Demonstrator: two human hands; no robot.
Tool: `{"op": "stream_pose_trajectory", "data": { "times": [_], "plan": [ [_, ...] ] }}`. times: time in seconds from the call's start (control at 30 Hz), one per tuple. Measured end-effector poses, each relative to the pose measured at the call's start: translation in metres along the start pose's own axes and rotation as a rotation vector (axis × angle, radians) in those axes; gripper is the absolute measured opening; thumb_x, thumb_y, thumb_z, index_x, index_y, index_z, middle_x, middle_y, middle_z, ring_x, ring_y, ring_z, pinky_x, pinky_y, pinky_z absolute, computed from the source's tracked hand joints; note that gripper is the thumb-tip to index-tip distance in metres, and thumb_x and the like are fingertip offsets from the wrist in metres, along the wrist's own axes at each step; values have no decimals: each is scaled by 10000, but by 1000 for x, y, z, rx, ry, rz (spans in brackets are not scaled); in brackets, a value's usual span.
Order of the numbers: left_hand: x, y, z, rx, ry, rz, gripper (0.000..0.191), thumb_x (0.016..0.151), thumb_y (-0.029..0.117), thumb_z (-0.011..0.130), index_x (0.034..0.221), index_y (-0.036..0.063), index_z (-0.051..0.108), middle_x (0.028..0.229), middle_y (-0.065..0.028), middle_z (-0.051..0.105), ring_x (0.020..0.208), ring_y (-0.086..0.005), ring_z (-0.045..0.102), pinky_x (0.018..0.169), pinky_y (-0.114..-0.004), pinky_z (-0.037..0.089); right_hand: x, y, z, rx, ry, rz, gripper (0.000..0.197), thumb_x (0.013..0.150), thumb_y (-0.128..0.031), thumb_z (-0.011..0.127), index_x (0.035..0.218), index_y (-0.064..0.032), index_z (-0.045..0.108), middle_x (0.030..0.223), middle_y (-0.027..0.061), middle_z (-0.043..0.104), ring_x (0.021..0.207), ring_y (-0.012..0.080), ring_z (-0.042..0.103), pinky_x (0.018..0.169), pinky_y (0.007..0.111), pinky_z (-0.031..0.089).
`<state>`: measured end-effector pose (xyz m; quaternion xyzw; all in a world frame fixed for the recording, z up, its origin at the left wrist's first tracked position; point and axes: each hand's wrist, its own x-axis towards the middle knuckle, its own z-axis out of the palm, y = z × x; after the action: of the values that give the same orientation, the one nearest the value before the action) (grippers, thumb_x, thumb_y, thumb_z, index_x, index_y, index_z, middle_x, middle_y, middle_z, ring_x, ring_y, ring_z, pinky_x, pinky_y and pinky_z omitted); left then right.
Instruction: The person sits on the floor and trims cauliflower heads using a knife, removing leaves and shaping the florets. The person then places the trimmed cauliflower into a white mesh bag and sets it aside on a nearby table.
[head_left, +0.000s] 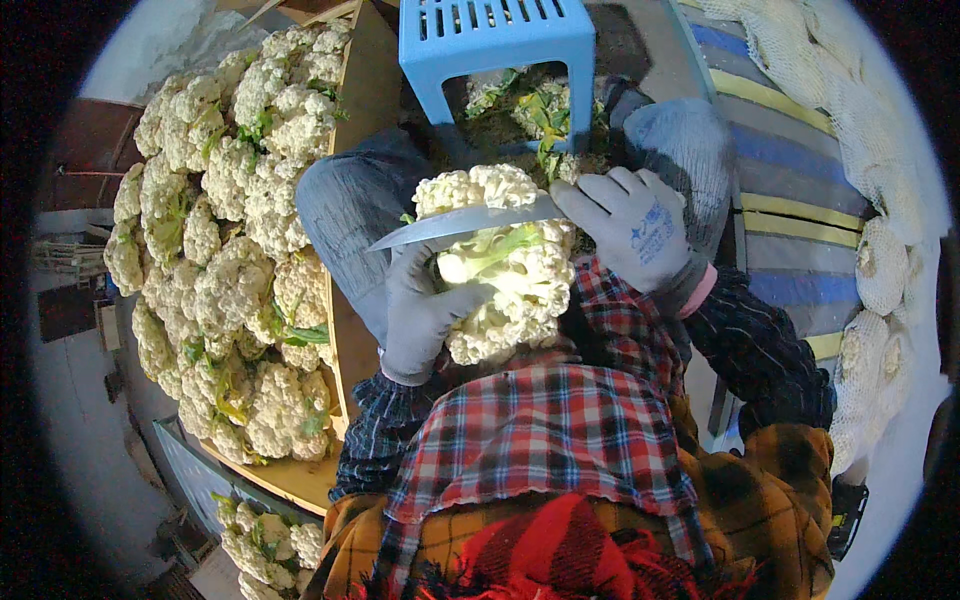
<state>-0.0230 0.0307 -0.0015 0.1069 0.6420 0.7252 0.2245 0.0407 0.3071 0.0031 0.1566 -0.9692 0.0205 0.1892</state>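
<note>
My left hand (424, 311), in a grey work glove, holds a cauliflower head (517, 292) over my lap, with the thumb against its cut stem side. My right hand (630, 225), in a matching glove, is closed around a knife whose handle it hides. The long curved knife blade (472, 223) points left across the cauliflower, its tip just above my left hand. Pale florets show on both sides of the blade. Whether the edge is in the cauliflower or only over it, I cannot tell.
Left of my knee, a wooden bin (341, 405) holds a heap of cauliflowers (232, 285). A blue plastic stool (495, 37) stands ahead, with leafy trimmings (547, 116) beneath and behind it. At the right are a striped surface (799, 202) and cauliflowers in white netting (881, 262). More cauliflowers (266, 551) lie lower left.
</note>
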Motion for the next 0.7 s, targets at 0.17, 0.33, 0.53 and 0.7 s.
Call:
{"op": "stream_pose_trajectory", "data": {
  "times": [0.17, 0.33, 0.53, 0.7],
  "plan": [
    [-2, 6, -8, 180, 12, 94, 597, 627, -58, 809, 1206, -10, 668, 1263, -88, 603, 1219, -232, 579, 1071, -360, 451, 2, 6, -3, -31, -23, 114, 464, 822, -172, 621, 1286, -181, 646, 1015, -1, 617, 965, 227, 613, 788, 402, 494],
    [-6, 1, -1, 60, -46, -10, 633, 624, -33, 900, 1224, -2, 700, 1233, -64, 527, 1205, -210, 566, 1094, -325, 440, 5, 5, -4, 72, 61, 13, 455, 831, -167, 609, 1284, -178, 654, 995, 19, 629, 932, 251, 645, 770, 404, 530],
    [-4, -2, -5, 123, -9, 66, 650, 608, -31, 877, 1226, 5, 678, 1275, -84, 587, 1223, -239, 591, 1095, -365, 466, 8, 3, -10, 167, 75, 123, 482, 802, -149, 634, 1282, -183, 673, 1026, 27, 650, 938, 263, 650, 768, 417, 534],
    [-4, -5, -11, 40, -27, 44, 675, 615, -98, 848, 1255, -19, 648, 1291, -109, 643, 1226, -250, 624, 1075, -390, 508, 5, -6, -10, 153, 25, 93, 494, 789, -144, 650, 1281, -181, 675, 1017, 23, 646, 944, 255, 653, 763, 416, 533]
  ]
}}
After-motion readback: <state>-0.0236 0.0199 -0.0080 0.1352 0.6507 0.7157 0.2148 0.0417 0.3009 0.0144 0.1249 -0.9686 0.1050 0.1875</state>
